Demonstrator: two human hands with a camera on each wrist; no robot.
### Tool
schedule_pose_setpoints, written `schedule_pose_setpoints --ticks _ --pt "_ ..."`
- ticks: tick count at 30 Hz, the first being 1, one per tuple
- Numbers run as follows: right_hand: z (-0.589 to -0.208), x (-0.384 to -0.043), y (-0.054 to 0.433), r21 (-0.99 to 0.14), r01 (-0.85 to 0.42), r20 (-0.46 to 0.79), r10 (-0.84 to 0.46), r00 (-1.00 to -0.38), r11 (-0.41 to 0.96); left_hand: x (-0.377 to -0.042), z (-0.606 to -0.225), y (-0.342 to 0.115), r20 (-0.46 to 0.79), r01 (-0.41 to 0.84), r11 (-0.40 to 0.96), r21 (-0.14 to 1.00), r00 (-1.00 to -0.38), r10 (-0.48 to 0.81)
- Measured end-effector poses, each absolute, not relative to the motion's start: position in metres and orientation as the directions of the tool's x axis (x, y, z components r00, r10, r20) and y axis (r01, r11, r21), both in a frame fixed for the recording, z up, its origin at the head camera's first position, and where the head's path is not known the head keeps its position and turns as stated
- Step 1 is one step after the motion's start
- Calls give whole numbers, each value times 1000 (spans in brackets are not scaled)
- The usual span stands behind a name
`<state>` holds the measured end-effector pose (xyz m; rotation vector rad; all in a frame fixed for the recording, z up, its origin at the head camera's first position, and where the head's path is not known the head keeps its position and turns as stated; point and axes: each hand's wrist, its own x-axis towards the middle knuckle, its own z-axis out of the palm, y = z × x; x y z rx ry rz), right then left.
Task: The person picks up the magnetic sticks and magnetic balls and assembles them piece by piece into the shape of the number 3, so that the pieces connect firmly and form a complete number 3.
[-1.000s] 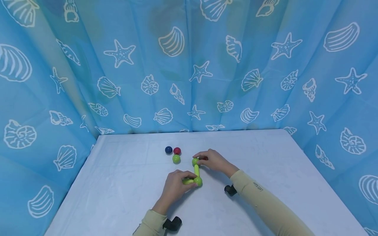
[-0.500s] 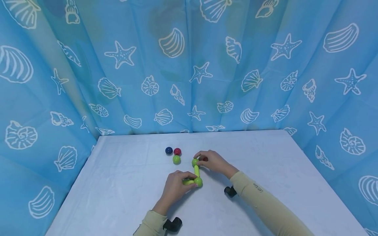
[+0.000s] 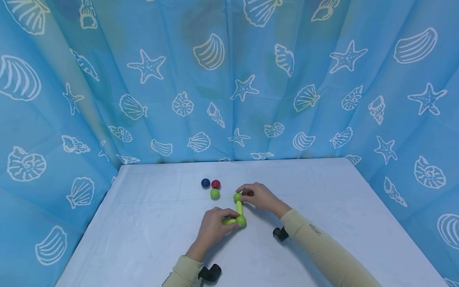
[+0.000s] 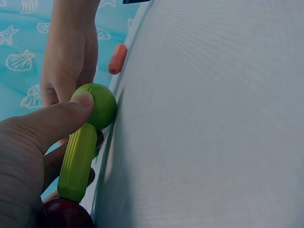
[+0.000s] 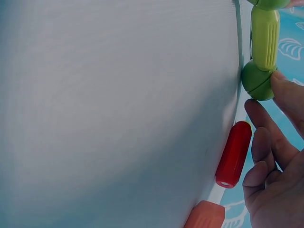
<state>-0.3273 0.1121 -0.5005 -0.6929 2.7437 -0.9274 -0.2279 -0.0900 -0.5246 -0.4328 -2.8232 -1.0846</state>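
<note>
A joined ball-and-rod toy lies between the hands. It has a near green ball [image 3: 241, 221], a far green ball [image 3: 237, 197] and a yellow-green rod [image 3: 239, 208] linking them. My left hand [image 3: 214, 225] grips the near corner, its thumb on the ball and fingers behind a second yellow-green rod [image 4: 78, 164]. That rod ends in a dark red ball [image 4: 66, 212], hidden by the hand in the head view. With thumb and index finger, my right hand [image 3: 263, 196] pinches the far ball. A red rod [image 5: 234, 154] lies beside its curled fingers.
Behind the toy, a dark blue ball [image 3: 205, 183], a red ball [image 3: 216, 184] and a loose green ball [image 3: 214, 194] sit close together on the white table [image 3: 154, 223]. An orange rod [image 5: 205, 216] lies past the red one. A blue shell-print curtain [image 3: 229, 99] encloses the table.
</note>
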Motion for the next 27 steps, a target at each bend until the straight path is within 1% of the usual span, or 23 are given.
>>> schedule_pose_setpoints --ticks 7,15,27 --pt "-502 -329 121 -614 -381 37 -456 -889 692 -227 -524 -90 192 306 707 637 -952 239" --pt "-498 -330 136 -615 -376 63 -432 -900 693 -228 -524 -89 167 284 715 639 -958 232" --pt "-502 -334 148 -588 -325 42 -373 -927 741 -228 -523 -89 159 276 712 645 -961 228"
